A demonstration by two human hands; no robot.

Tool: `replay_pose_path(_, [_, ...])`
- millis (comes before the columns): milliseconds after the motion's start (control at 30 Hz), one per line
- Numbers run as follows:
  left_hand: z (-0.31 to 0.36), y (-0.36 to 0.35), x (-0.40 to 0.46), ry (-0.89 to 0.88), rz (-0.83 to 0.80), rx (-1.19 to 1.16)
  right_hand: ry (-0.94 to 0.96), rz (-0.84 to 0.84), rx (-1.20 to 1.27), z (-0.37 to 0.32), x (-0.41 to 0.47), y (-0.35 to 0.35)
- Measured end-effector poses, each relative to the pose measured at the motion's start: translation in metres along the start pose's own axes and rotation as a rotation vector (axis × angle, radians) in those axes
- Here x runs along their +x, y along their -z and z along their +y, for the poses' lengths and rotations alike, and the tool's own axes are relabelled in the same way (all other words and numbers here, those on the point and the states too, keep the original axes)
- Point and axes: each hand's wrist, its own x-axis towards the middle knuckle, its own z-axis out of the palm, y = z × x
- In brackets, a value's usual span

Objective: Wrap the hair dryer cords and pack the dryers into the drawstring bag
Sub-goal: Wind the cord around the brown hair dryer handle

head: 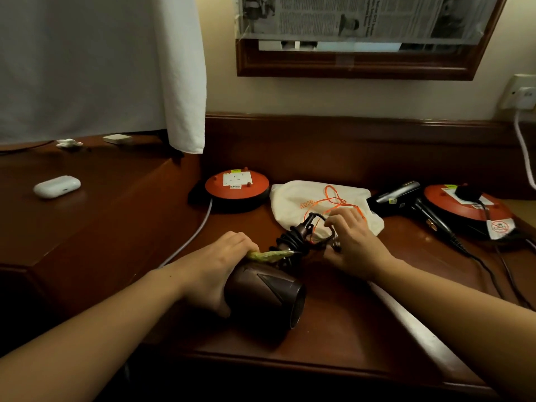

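A dark brown hair dryer (pixel 265 297) lies on the wooden desk near the front edge, nozzle facing right. My left hand (pixel 220 265) grips its body and also pinches a green strip. Black cord (pixel 295 240) is coiled around the dryer's handle. My right hand (pixel 352 242) holds the end of that cord beside the coil. Behind my hands lies a white drawstring bag (pixel 298 203) with an orange string. A second, black hair dryer (pixel 406 195) rests at the right, its cord trailing toward the desk's right side.
Two round orange socket reels sit at the back, one (pixel 236 184) left of the bag and one (pixel 467 203) at the right with a plug in it. A white earbud case (pixel 56 186) lies on the raised left counter. A white cable (pixel 191 236) runs down left.
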Motion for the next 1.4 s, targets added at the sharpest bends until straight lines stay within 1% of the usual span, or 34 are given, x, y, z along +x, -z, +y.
replay_pose_path(33, [-0.001, 0.001, -0.001, -0.013, 0.003, -0.003, 0.077, -0.013, -0.044, -0.003, 0.002, 0.003])
replay_pose_path(100, [0.000, 0.002, -0.003, -0.045, 0.004, -0.003, 0.187, -0.148, -0.154, -0.014, 0.010, 0.011])
replay_pose_path(167, [0.002, 0.003, -0.004, -0.081, 0.011, 0.015, 0.251, -0.279, -0.229, -0.028, 0.019, 0.016])
replay_pose_path(267, [0.000, 0.007, -0.004, -0.127, 0.021, 0.074, 0.321, -0.302, -0.241, -0.045, 0.029, 0.029])
replay_pose_path(367, [-0.005, 0.018, 0.001, -0.158, 0.020, 0.175, 0.266, -0.370, -0.211, -0.054, 0.024, 0.044])
replay_pose_path(467, [-0.008, 0.027, 0.011, -0.194, 0.035, 0.366, 0.150, -0.451, -0.174, -0.061, 0.007, 0.046])
replay_pose_path(533, [-0.007, 0.031, 0.017, -0.177, -0.005, 0.477, 0.105, -0.513, -0.156, -0.066, -0.004, 0.044])
replay_pose_path(600, [-0.005, 0.033, 0.023, -0.155, -0.067, 0.502, 0.063, -0.566, -0.118, -0.069, -0.015, 0.039])
replay_pose_path(700, [-0.002, 0.035, 0.030, -0.108, -0.144, 0.499, 0.007, -0.584, -0.084, -0.071, -0.025, 0.034])
replay_pose_path(800, [0.001, 0.034, 0.030, -0.064, -0.203, 0.502, 0.008, -0.570, -0.070, -0.075, -0.026, 0.036])
replay_pose_path(867, [0.004, 0.033, 0.028, -0.040, -0.221, 0.512, 0.012, -0.565, 0.019, -0.081, -0.024, 0.038])
replay_pose_path(933, [0.006, 0.031, 0.025, -0.006, -0.215, 0.502, 0.081, -0.557, 0.092, -0.090, -0.023, 0.037])
replay_pose_path(1000, [0.007, 0.024, 0.015, 0.065, -0.180, 0.434, 0.149, -0.555, 0.110, -0.098, -0.022, 0.034])
replay_pose_path(1033, [0.008, 0.018, 0.010, 0.133, -0.130, 0.349, 0.149, -0.548, 0.120, -0.099, -0.022, 0.032])
replay_pose_path(1067, [0.009, 0.010, 0.004, 0.211, -0.047, 0.219, 0.141, -0.538, 0.125, -0.099, -0.023, 0.031])
replay_pose_path(1133, [0.011, -0.006, -0.008, 0.386, 0.207, -0.186, 0.135, -0.519, 0.121, -0.098, -0.024, 0.030])
replay_pose_path(1167, [0.014, -0.012, -0.013, 0.464, 0.288, -0.361, 0.136, -0.515, 0.112, -0.098, -0.025, 0.029])
replay_pose_path(1200, [0.017, -0.015, -0.017, 0.533, 0.297, -0.515, 0.137, -0.514, 0.104, -0.099, -0.025, 0.028])
replay_pose_path(1233, [0.019, -0.018, -0.020, 0.554, 0.254, -0.621, 0.137, -0.512, 0.095, -0.101, -0.025, 0.027])
replay_pose_path(1300, [0.023, -0.022, -0.026, 0.505, 0.135, -0.693, 0.139, -0.505, 0.074, -0.106, -0.024, 0.025])
replay_pose_path(1333, [0.026, -0.023, -0.026, 0.480, 0.101, -0.728, 0.132, -0.497, 0.063, -0.110, -0.023, 0.024])
replay_pose_path(1400, [0.021, -0.023, -0.027, 0.469, 0.112, -0.842, 0.101, -0.472, 0.035, -0.119, -0.020, 0.018])
